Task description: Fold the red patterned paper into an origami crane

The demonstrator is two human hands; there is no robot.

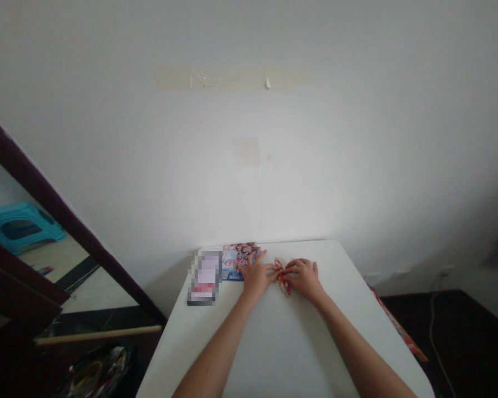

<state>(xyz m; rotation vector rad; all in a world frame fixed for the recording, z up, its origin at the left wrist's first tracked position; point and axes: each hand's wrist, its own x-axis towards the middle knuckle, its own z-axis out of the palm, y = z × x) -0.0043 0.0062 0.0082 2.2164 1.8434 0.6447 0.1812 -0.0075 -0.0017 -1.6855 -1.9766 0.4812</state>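
Note:
A small folded piece of red and white patterned paper [283,284] is on the white table between my hands. My left hand [256,275] pinches its left side with thumb and finger, while the other fingers spread over a colourful printed sheet. My right hand [304,276] has its fingers closed on the paper's right side. The printed sheet [231,264] lies at the back of the table, partly covered by my left hand. To its left is a pixelated phone-like object [205,276].
The white table [282,354] stands against a wall with tape strips [232,77]. At left are a dark-framed mirror [66,215] showing a blue stool [22,226], a wooden stick [99,335] and a dark bag [97,370]. A cable [432,326] hangs at right.

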